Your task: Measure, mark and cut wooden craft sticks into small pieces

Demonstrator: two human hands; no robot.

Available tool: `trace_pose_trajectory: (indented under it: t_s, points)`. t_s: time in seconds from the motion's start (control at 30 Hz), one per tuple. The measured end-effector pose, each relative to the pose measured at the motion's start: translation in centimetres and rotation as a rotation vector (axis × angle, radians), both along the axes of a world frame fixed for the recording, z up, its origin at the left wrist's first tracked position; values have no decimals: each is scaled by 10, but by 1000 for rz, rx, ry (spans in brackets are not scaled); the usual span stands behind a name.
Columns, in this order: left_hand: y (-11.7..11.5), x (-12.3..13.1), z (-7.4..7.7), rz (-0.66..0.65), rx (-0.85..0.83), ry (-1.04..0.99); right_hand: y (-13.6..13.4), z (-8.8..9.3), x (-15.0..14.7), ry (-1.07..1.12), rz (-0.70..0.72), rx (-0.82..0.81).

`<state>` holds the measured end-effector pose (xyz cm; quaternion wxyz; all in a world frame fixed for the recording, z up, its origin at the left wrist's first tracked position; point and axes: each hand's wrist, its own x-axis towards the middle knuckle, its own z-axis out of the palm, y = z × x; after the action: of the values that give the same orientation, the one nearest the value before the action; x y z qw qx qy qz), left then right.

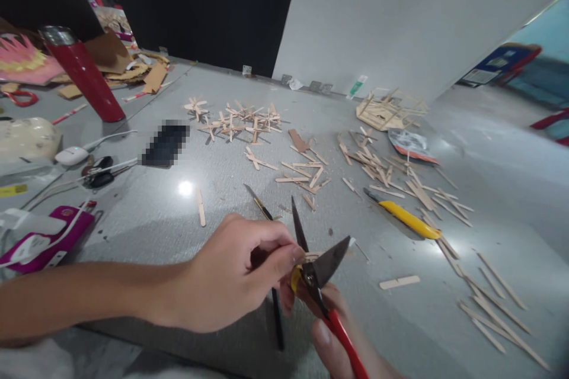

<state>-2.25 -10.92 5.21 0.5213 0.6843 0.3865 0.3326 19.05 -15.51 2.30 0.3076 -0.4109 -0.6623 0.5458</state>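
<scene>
Far left: tall red metal flask (pixel 86 74), magenta-and-white package (pixel 42 237), white computer mouse (pixel 71 156), blurred dark phone (pixel 165 143). Grey tabletop (pixel 489 189) strewn with pale wooden craft sticks (pixel 249 121) (too many to count), meeting black wall and white panel behind. Left hand (pixel 235 275) pinching short wooden stick piece (pixel 313 256) between open blades. Right hand (pixel 342 337) gripping one pair red-handled snips (pixel 324 284). One thin black brush (pixel 269 260) passes beneath left hand. Right: one yellow utility knife (pixel 406 219).

A yellow utility knife (pixel 406 218) lies on the grey table (pixel 489 177) among scattered wooden sticks (pixel 377 166). A red bottle (pixel 86 74) stands far left, near a white mouse (pixel 71 156) and cardboard scraps (pixel 133 65).
</scene>
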Motion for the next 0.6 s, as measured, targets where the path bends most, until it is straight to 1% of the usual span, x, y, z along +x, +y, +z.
trace_pose_trajectory:
  t_s: [0.13, 0.37, 0.47, 0.6]
  points:
    - [0, 0, 0, 3, -11, 3, 0, -1, -1, -4, -4, 11]
    - [1, -2, -2, -3, -20, 16, 3, 3, -3, -36, -10, 24]
    - [1, -1, -2, -11, -8, -4, 0, -3, -6, -56, -32, 64]
    - [1, 0, -1, -19, 5, -20, -5, -17, -13, -44, -87, 108]
